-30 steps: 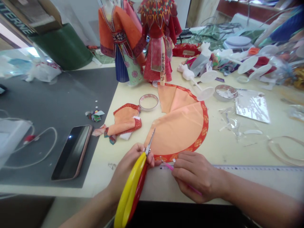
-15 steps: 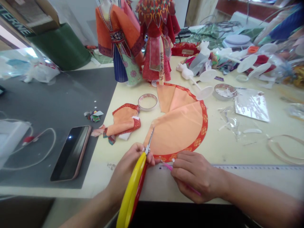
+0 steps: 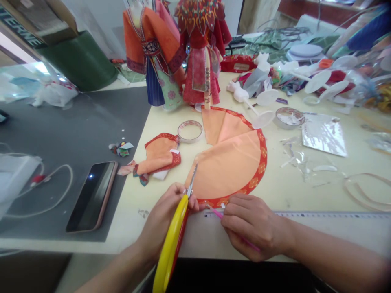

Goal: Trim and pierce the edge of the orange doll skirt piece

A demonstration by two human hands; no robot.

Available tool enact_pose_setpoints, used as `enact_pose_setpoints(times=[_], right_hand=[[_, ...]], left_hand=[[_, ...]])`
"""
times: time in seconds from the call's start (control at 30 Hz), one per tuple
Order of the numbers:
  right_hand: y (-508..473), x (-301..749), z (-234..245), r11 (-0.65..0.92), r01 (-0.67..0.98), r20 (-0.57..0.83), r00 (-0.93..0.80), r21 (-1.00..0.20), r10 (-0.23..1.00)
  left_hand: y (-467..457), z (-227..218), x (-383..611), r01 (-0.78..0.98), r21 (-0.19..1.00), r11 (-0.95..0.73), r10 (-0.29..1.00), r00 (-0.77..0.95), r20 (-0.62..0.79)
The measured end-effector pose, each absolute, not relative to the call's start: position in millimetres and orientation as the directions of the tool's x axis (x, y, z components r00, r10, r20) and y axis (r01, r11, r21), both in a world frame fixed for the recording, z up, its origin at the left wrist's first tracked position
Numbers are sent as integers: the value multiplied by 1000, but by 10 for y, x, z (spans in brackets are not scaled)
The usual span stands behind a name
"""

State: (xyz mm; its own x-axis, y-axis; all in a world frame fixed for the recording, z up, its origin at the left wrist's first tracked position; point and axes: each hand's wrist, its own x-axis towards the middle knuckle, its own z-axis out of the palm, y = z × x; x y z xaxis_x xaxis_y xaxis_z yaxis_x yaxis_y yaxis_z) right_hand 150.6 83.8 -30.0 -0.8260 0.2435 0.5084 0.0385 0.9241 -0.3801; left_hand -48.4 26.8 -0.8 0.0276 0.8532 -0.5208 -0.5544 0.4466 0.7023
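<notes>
My left hand (image 3: 169, 209) is closed around a pair of scissors (image 3: 171, 240) near the pivot, the yellow and red handles reaching towards me. The blades point away over an orange fan-shaped cloth (image 3: 227, 167) with a red patterned border. The fingertips of that hand also touch the cloth's near edge. In my right hand (image 3: 252, 226) is a thin pink stick-like tool (image 3: 217, 213), its tip at the border beside my left fingers. A small white scrap (image 3: 223, 206) lies at the border near my right knuckles.
A smaller orange cloth piece (image 3: 160, 152) and a tape roll (image 3: 190, 131) lie left of the cloth. A phone (image 3: 91, 197) rests on a grey mat (image 3: 100, 122). Two dressed dolls (image 3: 152, 53) stand behind. A ruler (image 3: 330, 215) runs along the right front.
The scissors' handles have shifted slightly to the right. The pink tool and both hands have barely moved; the cloth stays put.
</notes>
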Motion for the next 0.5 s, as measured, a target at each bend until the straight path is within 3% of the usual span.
enact_pose_setpoints(times=[0.5], right_hand=[[835,1495,-300,924,49,449,-863,-379,230]], left_hand=[[225,-66,-516,-535,729,426,880,58,-472]])
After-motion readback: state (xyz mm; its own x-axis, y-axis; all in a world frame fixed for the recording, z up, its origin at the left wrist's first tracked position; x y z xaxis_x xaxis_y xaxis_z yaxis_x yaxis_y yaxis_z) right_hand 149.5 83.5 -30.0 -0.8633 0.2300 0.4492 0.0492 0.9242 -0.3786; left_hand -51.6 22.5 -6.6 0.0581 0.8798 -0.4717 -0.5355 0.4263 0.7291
